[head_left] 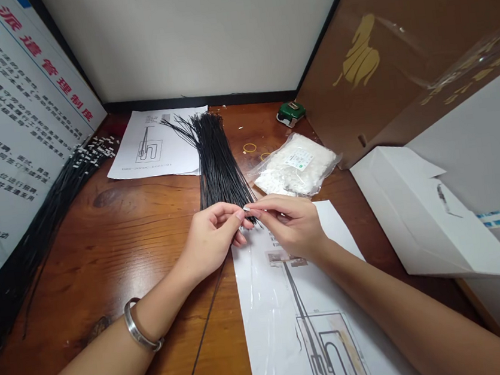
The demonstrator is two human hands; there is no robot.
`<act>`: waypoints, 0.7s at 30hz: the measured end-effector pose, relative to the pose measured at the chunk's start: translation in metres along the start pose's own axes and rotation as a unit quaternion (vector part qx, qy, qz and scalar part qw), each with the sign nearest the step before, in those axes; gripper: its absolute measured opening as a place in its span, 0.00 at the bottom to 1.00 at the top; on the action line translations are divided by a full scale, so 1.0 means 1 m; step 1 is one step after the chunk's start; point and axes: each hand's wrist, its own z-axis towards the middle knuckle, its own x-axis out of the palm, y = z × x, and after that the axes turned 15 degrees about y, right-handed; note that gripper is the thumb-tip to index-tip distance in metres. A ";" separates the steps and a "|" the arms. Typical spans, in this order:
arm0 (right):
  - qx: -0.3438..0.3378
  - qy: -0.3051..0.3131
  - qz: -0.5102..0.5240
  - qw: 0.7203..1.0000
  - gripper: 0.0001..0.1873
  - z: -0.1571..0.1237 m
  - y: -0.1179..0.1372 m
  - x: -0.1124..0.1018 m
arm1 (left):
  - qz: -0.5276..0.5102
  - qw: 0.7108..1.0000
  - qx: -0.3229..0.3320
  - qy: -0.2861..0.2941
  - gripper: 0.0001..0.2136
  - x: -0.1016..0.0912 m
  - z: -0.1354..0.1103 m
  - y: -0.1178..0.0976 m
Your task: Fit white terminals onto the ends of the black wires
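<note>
Hands together, left hand and right hand pinching a small white piece at the near end of the black wire bundle on the desk; we judge a short grip and straight alignment best.

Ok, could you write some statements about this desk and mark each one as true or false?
1. The left hand and the right hand pinch a small white piece at the near end of the black wire bundle. True.
2. A bracelet is on the left wrist. True.
3. The bag of white parts lies left of the bundle. False: the bag lies to its right.
4. The right hand holds the green object. False: the object lies at the far side of the table.
</note>
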 end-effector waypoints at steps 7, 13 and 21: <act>-0.023 0.005 -0.031 0.999 0.08 0.001 -0.002 -0.001 | 0.002 1.000 -0.008 -0.002 0.07 0.000 -0.001 -0.001; -0.046 0.013 -0.048 0.998 0.08 0.000 -0.002 -0.002 | 0.000 1.000 -0.011 -0.003 0.06 0.000 0.000 -0.001; -0.008 -0.037 -0.077 0.996 0.08 -0.001 0.000 0.000 | -0.007 1.000 -0.020 -0.004 0.06 0.001 -0.001 -0.005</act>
